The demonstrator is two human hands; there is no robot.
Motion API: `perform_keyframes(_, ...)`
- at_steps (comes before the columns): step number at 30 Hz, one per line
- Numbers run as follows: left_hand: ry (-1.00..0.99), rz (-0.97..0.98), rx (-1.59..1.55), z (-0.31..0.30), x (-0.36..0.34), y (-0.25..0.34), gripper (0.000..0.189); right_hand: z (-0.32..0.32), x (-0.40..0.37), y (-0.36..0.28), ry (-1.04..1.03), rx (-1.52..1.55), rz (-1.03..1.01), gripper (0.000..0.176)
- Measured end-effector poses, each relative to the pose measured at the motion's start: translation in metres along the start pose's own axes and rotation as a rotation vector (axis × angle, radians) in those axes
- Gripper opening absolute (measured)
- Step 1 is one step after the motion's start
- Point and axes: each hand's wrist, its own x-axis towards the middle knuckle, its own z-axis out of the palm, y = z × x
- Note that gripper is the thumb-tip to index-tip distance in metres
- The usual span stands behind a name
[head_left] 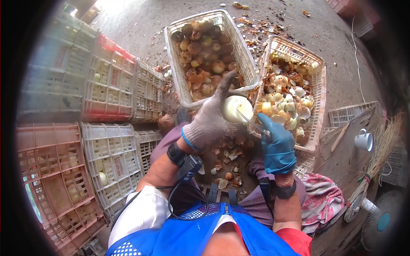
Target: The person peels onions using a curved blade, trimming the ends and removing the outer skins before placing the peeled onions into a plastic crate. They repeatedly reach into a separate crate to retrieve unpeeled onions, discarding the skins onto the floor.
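A peeled pale onion (pixel 237 109) rests in my left hand (pixel 209 118), which wears a grey knit glove and has its fingers around the onion. In my right hand (pixel 276 143), gloved in blue rubber, is a small knife (pixel 253 123) whose blade touches the onion's right side. Just beyond my hands stands a white crate (pixel 169 64) of unpeeled brown onions. Right of it, a second crate (pixel 321 94) holds peelings and cut onion pieces.
Stacked crates (pixel 114 77) of pale onions line the left side. Loose skins (pixel 230 149) lie on the ground between my knees. At right are a white mug (pixel 363 140), a patterned cloth (pixel 320 198), a fan (pixel 383 222) and dry straw (pixel 380 149).
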Motion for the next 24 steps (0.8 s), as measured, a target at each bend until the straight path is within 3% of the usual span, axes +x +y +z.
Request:
perform_keyframes(8,-0.016,-0.039,0.102,0.001,-0.001,-0.003,0.120,-0.001,-0.005,-0.003,-0.029,-0.164,0.085,0.047)
perform_keyframes(11,-0.033,-0.054,0.291,0.001,0.000,0.007,0.116,0.000,-0.006,-0.003,-0.037,-0.204,0.118,0.048)
perform_keyframes(14,-0.084,-0.158,0.219,0.002,-0.003,0.007,0.113,0.005,-0.009,0.004,-0.025,-0.187,0.117,0.049)
perform_keyframes(17,-0.195,-0.189,-0.001,-0.005,0.001,-0.009,0.121,0.002,-0.008,0.005,-0.007,-0.175,0.065,0.049)
perform_keyframes(20,-0.204,-0.148,0.106,-0.007,0.000,-0.009,0.122,0.002,-0.007,0.006,-0.005,-0.177,0.050,0.049)
perform_keyframes(24,-0.222,-0.243,-0.135,-0.009,-0.002,-0.005,0.121,0.003,-0.004,0.009,0.027,-0.149,-0.007,0.051)
